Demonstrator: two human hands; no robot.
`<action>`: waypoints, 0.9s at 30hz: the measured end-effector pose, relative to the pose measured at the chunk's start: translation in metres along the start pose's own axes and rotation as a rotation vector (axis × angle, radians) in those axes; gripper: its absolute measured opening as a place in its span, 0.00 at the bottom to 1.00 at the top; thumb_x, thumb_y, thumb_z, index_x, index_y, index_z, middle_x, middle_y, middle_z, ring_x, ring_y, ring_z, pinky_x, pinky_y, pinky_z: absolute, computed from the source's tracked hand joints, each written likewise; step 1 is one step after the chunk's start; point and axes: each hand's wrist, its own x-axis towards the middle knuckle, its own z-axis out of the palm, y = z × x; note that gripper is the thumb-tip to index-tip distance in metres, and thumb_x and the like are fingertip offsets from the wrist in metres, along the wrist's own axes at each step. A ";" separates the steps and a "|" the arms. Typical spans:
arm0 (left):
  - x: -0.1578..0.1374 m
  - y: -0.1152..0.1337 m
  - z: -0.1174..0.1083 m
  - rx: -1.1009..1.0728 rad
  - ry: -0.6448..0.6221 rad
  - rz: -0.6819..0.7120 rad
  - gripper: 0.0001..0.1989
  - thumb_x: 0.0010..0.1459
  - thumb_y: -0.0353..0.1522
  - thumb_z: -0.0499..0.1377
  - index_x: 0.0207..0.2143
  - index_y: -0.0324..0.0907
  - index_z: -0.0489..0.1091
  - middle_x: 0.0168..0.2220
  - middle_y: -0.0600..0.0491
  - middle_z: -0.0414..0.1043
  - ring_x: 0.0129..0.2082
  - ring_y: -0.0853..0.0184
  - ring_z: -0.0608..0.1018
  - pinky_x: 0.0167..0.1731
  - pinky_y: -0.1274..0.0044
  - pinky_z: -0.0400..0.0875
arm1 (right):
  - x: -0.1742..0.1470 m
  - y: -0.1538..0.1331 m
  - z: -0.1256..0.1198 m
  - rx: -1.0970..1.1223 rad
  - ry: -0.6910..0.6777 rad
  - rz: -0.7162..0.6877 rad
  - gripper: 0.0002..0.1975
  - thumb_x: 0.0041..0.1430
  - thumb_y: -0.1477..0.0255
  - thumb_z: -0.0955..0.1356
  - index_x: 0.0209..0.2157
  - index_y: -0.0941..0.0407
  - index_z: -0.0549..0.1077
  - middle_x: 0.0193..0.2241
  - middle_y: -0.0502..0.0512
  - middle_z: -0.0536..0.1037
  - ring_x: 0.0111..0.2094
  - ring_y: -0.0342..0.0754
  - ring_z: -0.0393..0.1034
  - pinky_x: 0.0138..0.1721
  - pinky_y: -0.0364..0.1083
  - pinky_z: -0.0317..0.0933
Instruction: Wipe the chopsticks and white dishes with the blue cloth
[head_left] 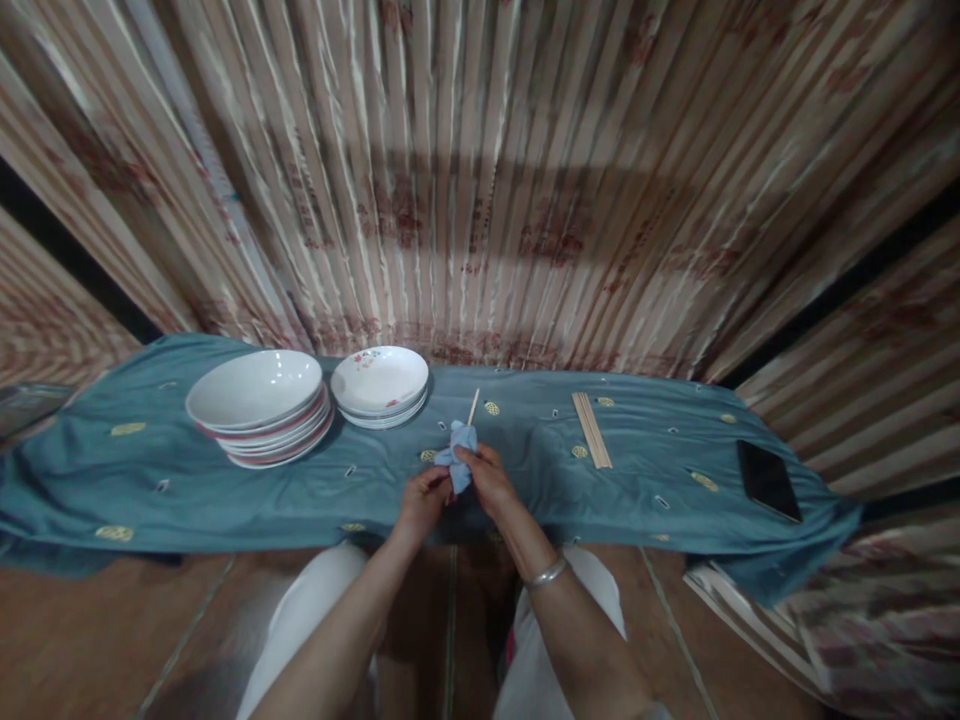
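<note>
A light blue cloth [461, 468] is bunched around a wooden chopstick [474, 405], whose far end sticks out above it. My right hand [491, 480] is closed on the cloth from the right, with the chopstick inside. On the other side, my left hand [424, 500] has its fingers pinched together at the lower end of the cloth, where the chopstick's near end is hidden. Several more chopsticks [592, 430] lie side by side on the table to the right of my hands.
A stack of large white bowls [255, 390] stands at the left, beside a pile of small floral plates [381, 380]. A black phone or tablet [768, 480] lies at the right end of the table's teal cloth [525, 510]. Behind hangs a striped curtain [480, 200].
</note>
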 end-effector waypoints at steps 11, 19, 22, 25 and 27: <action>-0.007 0.008 -0.007 -0.055 -0.119 -0.105 0.21 0.41 0.48 0.64 0.25 0.38 0.74 0.19 0.55 0.68 0.17 0.74 0.65 0.20 0.78 0.59 | 0.012 -0.015 -0.009 0.087 0.045 -0.047 0.18 0.37 0.60 0.76 0.26 0.59 0.77 0.19 0.49 0.76 0.20 0.42 0.66 0.23 0.42 0.58; -0.013 0.010 -0.007 -0.042 -0.173 -0.190 0.24 0.40 0.51 0.63 0.25 0.38 0.74 0.17 0.58 0.65 0.15 0.76 0.62 0.17 0.80 0.54 | 0.034 -0.033 -0.034 0.171 0.089 -0.083 0.13 0.44 0.65 0.76 0.28 0.59 0.76 0.20 0.51 0.76 0.23 0.45 0.71 0.26 0.44 0.66; -0.016 0.012 -0.006 -0.052 -0.183 -0.208 0.24 0.40 0.51 0.63 0.25 0.38 0.73 0.16 0.58 0.64 0.14 0.76 0.61 0.17 0.80 0.52 | 0.037 -0.037 -0.040 0.206 0.097 -0.077 0.11 0.46 0.67 0.75 0.30 0.58 0.75 0.21 0.51 0.77 0.24 0.46 0.72 0.27 0.44 0.67; -0.020 0.013 -0.006 -0.069 -0.185 -0.219 0.22 0.44 0.50 0.63 0.26 0.38 0.74 0.17 0.57 0.65 0.15 0.77 0.60 0.17 0.80 0.50 | 0.036 -0.037 -0.040 0.228 0.068 -0.051 0.10 0.47 0.67 0.74 0.30 0.57 0.75 0.21 0.51 0.77 0.27 0.47 0.74 0.28 0.44 0.68; -0.022 0.014 -0.006 -0.094 -0.182 -0.229 0.22 0.44 0.50 0.63 0.26 0.37 0.74 0.18 0.57 0.64 0.15 0.77 0.60 0.17 0.80 0.50 | 0.032 -0.035 -0.036 0.217 0.021 -0.018 0.11 0.47 0.66 0.74 0.30 0.58 0.76 0.22 0.51 0.78 0.28 0.47 0.74 0.28 0.43 0.67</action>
